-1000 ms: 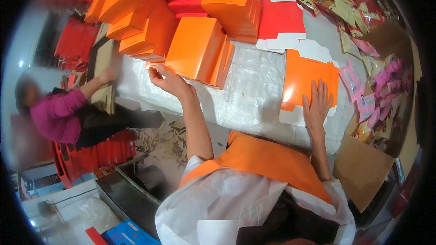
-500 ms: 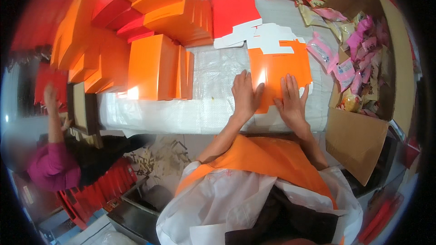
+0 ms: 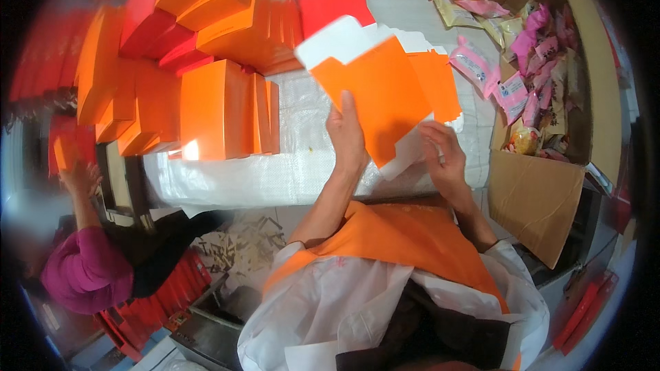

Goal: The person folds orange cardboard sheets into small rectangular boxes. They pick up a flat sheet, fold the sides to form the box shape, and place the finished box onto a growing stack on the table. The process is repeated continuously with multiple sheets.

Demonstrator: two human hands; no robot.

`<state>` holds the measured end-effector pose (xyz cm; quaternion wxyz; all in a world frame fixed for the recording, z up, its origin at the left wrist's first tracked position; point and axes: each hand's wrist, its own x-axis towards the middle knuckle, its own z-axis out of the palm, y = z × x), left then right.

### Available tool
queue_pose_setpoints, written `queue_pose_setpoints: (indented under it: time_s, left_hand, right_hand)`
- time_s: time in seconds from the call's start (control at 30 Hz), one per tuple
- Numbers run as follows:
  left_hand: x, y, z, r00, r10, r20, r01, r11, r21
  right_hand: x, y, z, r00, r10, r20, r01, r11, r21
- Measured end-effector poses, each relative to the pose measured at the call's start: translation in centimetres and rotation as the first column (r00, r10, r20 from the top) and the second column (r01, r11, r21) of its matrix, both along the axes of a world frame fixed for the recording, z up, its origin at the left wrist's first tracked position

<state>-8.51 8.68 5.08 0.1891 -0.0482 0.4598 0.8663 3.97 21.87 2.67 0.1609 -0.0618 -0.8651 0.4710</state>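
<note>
A flat orange carton [image 3: 381,96] with white end flaps is raised and tilted above the table. My left hand [image 3: 347,134] grips its left edge, thumb on the orange face. Beside the lower right edge, my right hand [image 3: 443,154] has loosely bent fingers, somewhat apart. Its fingertips are close to the white lower flap; whether they touch it is hard to tell. Another flat orange carton [image 3: 440,86] lies partly hidden beneath the raised one. Farther back lies a flat red carton [image 3: 335,10] with white flaps.
Folded orange boxes [image 3: 215,110] and a red box [image 3: 144,17] are stacked on the left. On the right, an open cardboard box [image 3: 540,196] holds pink snack packets [image 3: 543,62]; more packets lie behind. A co-worker in a purple sleeve [image 3: 89,268] is at far left.
My left hand has lifted an orange carton off the others and tilted it. My right hand has come off the flat carton face and curled. The co-worker's hand now has something orange by it.
</note>
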Motion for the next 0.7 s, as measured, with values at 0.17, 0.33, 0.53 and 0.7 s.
queue_pose_setpoints:
  time_s: [0.17, 0.33, 0.53, 0.7]
  left_hand:
    - [0.6, -1.1, 1.9, 1.000, 0.026, 0.005, -0.026, 0.997, 0.068]
    - [1.7, -1.5, 0.0, 0.996, -0.037, -0.076, 0.027, 0.991, -0.131]
    - [2.1, -1.0, -3.1, 0.981, -0.039, -0.192, -0.011, 0.966, -0.257]
    - [3.5, -1.2, -0.1, 0.975, -0.137, -0.178, 0.051, 0.907, -0.418]
  right_hand:
    - [-0.8, -1.2, 0.0, 0.985, 0.102, 0.137, 0.091, 0.366, -0.926]
    - [-2.1, -3.5, 2.5, 0.999, -0.020, 0.037, 0.033, -0.196, -0.980]
    - [-1.8, -5.7, 0.5, 0.992, 0.122, -0.015, -0.043, 0.224, -0.974]
    - [-2.7, -5.0, -0.4, 0.899, 0.298, 0.321, 0.057, 0.647, -0.761]
